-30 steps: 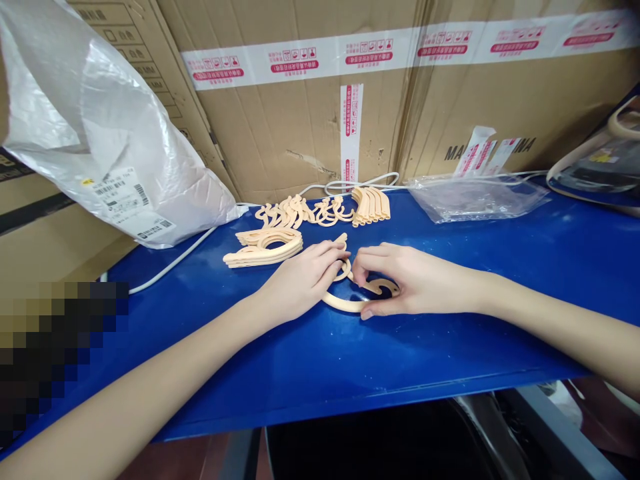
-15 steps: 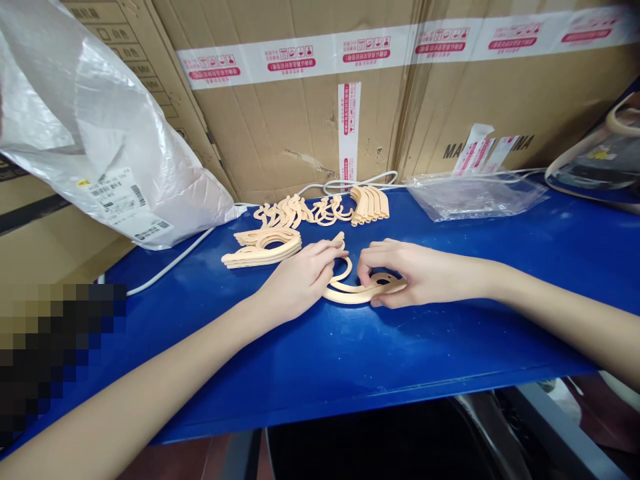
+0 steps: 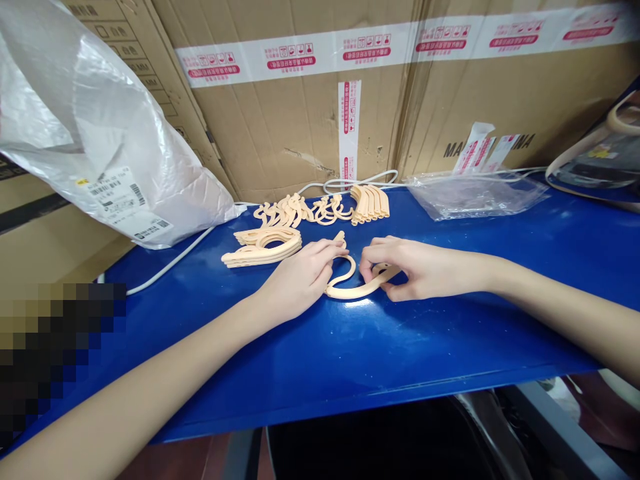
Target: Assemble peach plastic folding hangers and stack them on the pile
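A curved peach plastic piece (image 3: 350,290) lies on the blue table (image 3: 350,353) between my hands. My left hand (image 3: 300,277) pinches its hooked left end with closed fingers. My right hand (image 3: 415,267) grips its right end, fingers curled over it. Just behind my left hand lies a flat stack of the same peach pieces (image 3: 263,248). Further back sits a row of several more peach pieces (image 3: 325,208), some standing on edge.
A white plastic bag (image 3: 100,133) with labels leans at the back left. Taped cardboard boxes (image 3: 350,100) wall off the rear. A clear plastic bag (image 3: 475,193) and white cable (image 3: 170,263) lie on the table. An iron-like appliance (image 3: 600,153) sits far right.
My right hand has moved slightly back and up, lifting and turning the right end of the peach piece. My left hand has hardly moved.
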`<move>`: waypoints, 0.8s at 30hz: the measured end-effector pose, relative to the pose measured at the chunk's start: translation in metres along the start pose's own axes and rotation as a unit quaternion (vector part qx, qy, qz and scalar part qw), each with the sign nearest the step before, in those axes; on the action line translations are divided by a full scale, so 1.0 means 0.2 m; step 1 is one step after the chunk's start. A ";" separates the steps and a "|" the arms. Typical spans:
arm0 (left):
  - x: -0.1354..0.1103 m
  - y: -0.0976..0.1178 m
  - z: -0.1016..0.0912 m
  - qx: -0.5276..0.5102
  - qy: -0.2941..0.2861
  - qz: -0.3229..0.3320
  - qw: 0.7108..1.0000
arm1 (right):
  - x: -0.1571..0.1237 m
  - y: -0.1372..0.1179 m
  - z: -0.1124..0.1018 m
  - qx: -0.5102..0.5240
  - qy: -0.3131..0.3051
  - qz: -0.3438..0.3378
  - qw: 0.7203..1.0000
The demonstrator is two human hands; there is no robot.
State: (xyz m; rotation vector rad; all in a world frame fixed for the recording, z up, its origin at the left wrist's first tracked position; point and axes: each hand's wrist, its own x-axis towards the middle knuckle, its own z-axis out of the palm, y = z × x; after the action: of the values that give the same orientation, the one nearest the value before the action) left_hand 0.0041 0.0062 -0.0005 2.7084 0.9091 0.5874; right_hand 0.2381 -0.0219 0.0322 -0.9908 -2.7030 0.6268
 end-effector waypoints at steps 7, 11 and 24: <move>0.00 -0.02 0.01 0.016 -0.001 0.025 1.000 | 0.02 0.10 0.02 -0.059 0.075 -0.047 0.994; 0.00 -0.02 0.02 0.016 0.003 0.034 0.999 | 0.02 0.14 0.02 -0.096 0.130 -0.039 0.986; 0.00 -0.01 -0.01 0.017 0.018 0.052 0.998 | 0.01 0.08 0.00 -0.145 0.096 0.043 0.984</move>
State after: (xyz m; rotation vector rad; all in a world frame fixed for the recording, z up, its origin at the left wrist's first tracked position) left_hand 0.0028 0.0080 0.0001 2.7971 0.7988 0.6499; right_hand 0.2458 -0.0108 0.0253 -1.1724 -2.6373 0.1395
